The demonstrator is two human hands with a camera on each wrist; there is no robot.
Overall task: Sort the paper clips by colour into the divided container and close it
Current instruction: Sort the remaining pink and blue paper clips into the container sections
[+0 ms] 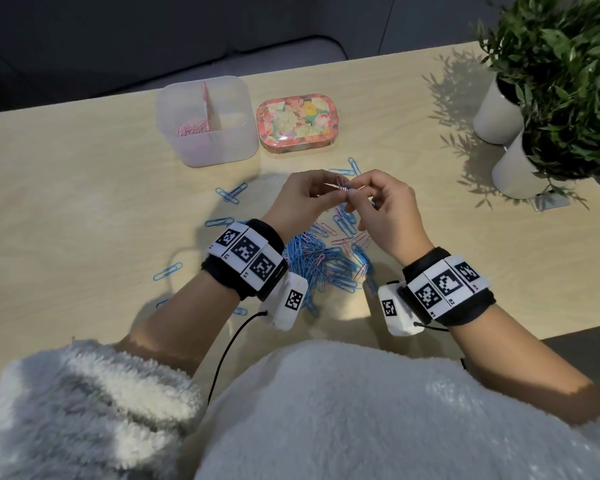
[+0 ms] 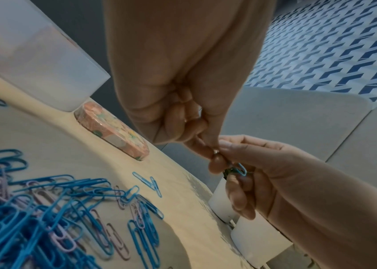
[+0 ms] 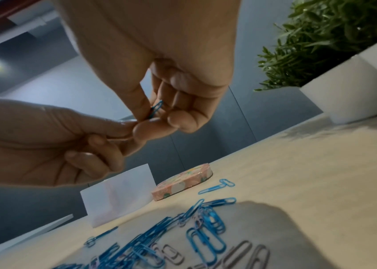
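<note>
Both hands meet in the air above a heap of blue and pink paper clips (image 1: 326, 261) on the wooden table. My left hand (image 1: 314, 188) pinches a pink clip (image 1: 340, 186) between thumb and fingertips. My right hand (image 1: 357, 195) pinches a blue clip (image 3: 156, 108) that touches the pink one, also seen as the blue clip (image 2: 240, 170) from the left wrist. Whether the two clips are hooked together I cannot tell. The translucent divided container (image 1: 238, 147) stands open at the back, with pink clips (image 1: 191, 128) in its left compartment. Its floral lid (image 1: 297, 121) lies beside it on the right.
Stray blue clips (image 1: 231, 195) lie left of the heap and behind the hands. Two white pots (image 1: 497, 116) with green plants stand at the table's right end. The table's far edge runs just behind the container.
</note>
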